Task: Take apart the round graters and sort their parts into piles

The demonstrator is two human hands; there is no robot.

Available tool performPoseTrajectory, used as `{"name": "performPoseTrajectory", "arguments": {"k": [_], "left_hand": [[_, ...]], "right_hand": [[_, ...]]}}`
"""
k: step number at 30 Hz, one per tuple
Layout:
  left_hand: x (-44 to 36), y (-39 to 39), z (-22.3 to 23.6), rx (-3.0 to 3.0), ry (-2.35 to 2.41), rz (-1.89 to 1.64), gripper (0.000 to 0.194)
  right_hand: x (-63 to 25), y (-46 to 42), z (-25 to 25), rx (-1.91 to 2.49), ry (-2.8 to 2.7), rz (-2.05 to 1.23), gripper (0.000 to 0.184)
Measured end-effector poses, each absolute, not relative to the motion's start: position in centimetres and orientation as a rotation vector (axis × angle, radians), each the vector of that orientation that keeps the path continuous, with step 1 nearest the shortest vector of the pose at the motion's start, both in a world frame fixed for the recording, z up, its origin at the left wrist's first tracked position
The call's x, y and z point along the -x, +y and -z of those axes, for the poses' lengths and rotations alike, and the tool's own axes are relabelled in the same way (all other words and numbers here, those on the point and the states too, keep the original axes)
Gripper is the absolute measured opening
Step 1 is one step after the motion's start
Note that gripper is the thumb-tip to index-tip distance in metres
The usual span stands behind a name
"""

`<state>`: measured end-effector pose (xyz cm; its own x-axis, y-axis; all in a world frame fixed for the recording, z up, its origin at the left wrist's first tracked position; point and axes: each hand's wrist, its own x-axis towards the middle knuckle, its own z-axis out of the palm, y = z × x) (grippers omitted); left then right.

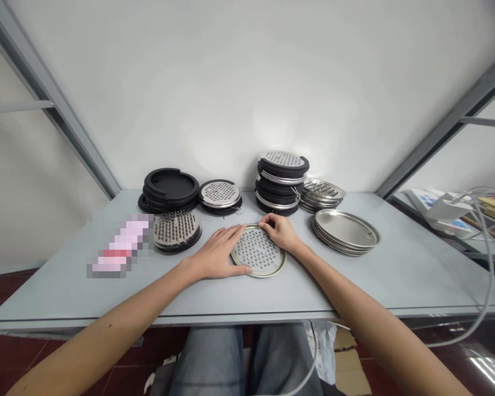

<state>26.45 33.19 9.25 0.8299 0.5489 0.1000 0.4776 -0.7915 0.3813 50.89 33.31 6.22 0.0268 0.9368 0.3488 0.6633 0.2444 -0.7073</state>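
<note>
A round metal grater disc (260, 252) with raised teeth and a plain rim lies flat on the table in front of me. My left hand (220, 256) is open at its left side, fingers stretched out along the far left rim and thumb on the near rim. At the disc's far edge, my right hand (279, 231) is closed in a pinch. What lies between those fingertips is too small to make out. Left of my left hand sits a coarse-toothed grater disc (175, 228) on top of dark discs.
Along the back stand black ring holders (171, 184), a perforated disc (220, 193) in a black holder, a tall stack of black-rimmed discs (281, 184) and toothed discs (324, 190). Smooth metal lids (346, 228) are piled right. A blurred pink item (121, 245) lies left; a white cable (489, 275) hangs right.
</note>
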Motion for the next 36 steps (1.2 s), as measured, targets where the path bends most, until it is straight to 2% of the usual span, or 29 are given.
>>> {"name": "performPoseTrajectory", "arguments": {"k": [10, 15, 25, 36], "left_hand": [[-26.0, 33.3, -9.2, -2.636, 0.780, -0.283, 0.110], [-25.9, 33.5, -9.4, -2.639, 0.739, -0.279, 0.102], [-25.3, 33.9, -9.3, -2.568, 0.842, -0.242, 0.090], [-26.0, 33.1, -9.7, -2.579, 0.912, -0.218, 0.088]], "right_hand": [[-52.0, 32.9, -7.4, 1.427, -1.562, -0.374, 0.022], [-52.2, 32.6, -8.0, 1.422, -1.685, -0.375, 0.023], [-54.6, 32.5, -7.9, 1.759, -1.915, -0.026, 0.014], [-52.6, 32.4, -8.2, 1.505, -2.025, -0.104, 0.020]]}}
